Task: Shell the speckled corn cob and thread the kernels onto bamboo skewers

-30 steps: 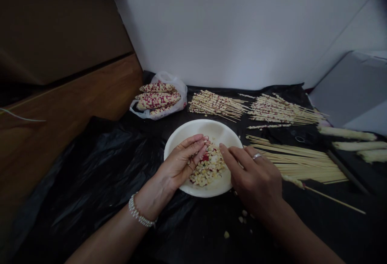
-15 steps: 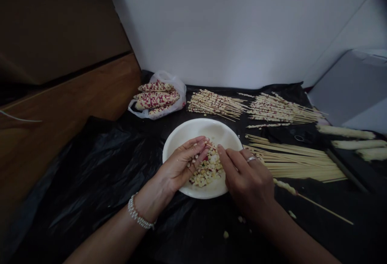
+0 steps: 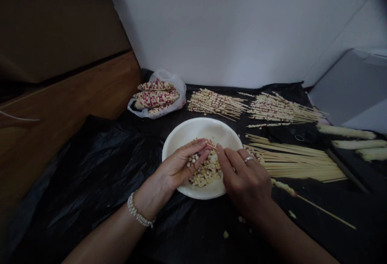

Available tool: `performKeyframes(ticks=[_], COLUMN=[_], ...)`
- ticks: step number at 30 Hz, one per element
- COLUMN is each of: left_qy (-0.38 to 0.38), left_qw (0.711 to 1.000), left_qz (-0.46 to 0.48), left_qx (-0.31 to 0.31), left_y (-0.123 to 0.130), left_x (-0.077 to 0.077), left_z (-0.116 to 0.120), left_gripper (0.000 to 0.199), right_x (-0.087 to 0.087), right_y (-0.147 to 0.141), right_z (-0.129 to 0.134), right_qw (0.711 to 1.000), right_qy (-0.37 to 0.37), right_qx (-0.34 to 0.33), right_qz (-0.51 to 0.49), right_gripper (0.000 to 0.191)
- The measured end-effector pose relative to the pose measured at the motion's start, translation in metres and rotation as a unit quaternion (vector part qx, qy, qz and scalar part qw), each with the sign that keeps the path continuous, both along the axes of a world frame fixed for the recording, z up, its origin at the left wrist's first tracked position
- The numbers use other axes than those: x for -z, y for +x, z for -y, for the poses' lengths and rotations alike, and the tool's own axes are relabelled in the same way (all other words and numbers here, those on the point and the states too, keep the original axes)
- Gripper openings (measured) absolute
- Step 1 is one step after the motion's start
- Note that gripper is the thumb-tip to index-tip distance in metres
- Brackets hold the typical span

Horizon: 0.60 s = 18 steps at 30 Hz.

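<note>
A white bowl (image 3: 178, 131) holds loose corn kernels (image 3: 204, 176). Over its left part, my left hand (image 3: 183, 163) pinches at the tip of a thin stick (image 3: 211, 146), with several kernels cupped in its curled fingers. My right hand (image 3: 246, 173), wearing a ring, is closed on the stick at the bowl's right side. Most of that stick is hidden by the right hand. Beside the right wrist lies a skewer of pale kernels (image 3: 286, 187), its bare end pointing to the lower right.
Behind the bowl are a plastic bag (image 3: 180, 90) of speckled corn cobs (image 3: 157, 99) and two piles of kernel skewers (image 3: 211, 102). Bare sticks (image 3: 302, 163) and stripped cobs (image 3: 356, 145) lie right, on black plastic sheeting (image 3: 105, 175). A white wall (image 3: 229, 26) stands behind.
Both hands have barely shifted, staying over the bowl. The kernel skewer by the right wrist has moved slightly, its bare end a little lower and farther right.
</note>
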<state>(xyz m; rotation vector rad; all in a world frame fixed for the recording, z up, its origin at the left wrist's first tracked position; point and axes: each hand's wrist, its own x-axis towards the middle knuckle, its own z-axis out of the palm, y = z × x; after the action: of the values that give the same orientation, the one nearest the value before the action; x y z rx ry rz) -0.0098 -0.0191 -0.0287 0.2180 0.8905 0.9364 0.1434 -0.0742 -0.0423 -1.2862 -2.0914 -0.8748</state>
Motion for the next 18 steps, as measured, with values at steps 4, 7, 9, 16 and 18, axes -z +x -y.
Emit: performKeyframes(ticks=[4,7,9,16,18], left_qy=[-0.003,0.008,0.014,0.029,0.046], left_qw=[1.000,1.000,1.000,0.999,0.998], left_qz=[-0.009,-0.011,-0.008,0.003,0.019], left_qx=[-0.001,0.007,0.014,0.042,0.044], left_y=[-0.0004,-0.0016,-0.0020,0.0006,0.0002], left_x=[-0.0017,-0.0002,0.0014,0.0035,0.0025], left_z=[-0.0009,-0.0019,-0.0024,0.0005,0.0010], left_gripper=[0.017,0.017,0.015,0.013,0.011], right_x=[-0.0015,-0.0030,-0.0042,-0.0044,-0.0030], right_y=[-0.0019,-0.0033,-0.0047,-0.0091,-0.0066], right_z=[-0.0004,-0.0005,-0.0008,-0.0076,-0.0101], right_qw=[1.000,1.000,1.000,1.000,1.000], right_qy=[0.003,0.003,0.001,-0.014,-0.029], right_qx=[0.003,0.005,0.008,0.009,0.011], right_qz=[0.006,0.009,0.012,0.006,-0.001], right_gripper=[0.027,0.025,0.024,0.023,0.024])
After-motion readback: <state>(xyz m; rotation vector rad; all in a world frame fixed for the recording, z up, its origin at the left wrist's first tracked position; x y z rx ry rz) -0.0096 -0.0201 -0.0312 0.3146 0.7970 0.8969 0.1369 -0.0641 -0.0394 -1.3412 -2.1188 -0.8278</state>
